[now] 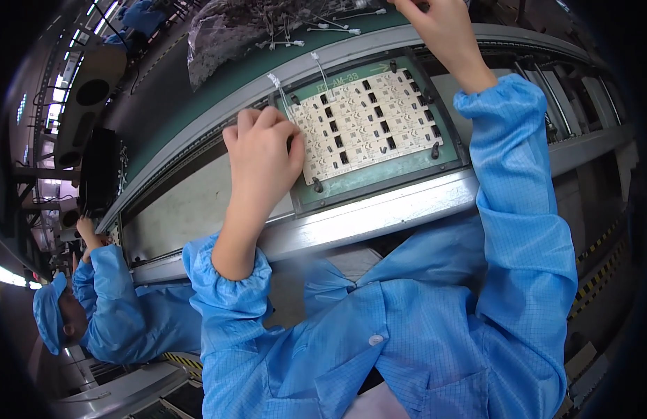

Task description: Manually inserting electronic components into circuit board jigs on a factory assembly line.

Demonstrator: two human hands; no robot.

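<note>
A cream circuit board panel (365, 126) with rows of black parts lies in a green fixture plate (379, 183), held by black clips. My left hand (264, 150) is at the panel's left edge, fingers curled closed; whatever its fingertips hold is hidden. A pair of thin white wires (284, 98) with a white connector runs down to those fingertips. Another white wire lead (322, 72) reaches the panel's upper left part. Above the fixture's far right corner, my right hand (442, 31) has its fingers pinched together, partly cut off by the upper edge.
Metal conveyor rails (379, 220) run along both sides of the fixture. Beyond the far rail, a clear plastic bag (229, 42) and several loose white wire leads (334, 29) lie on a green surface. To the left, a co-worker (114, 307) in blue works at the same line.
</note>
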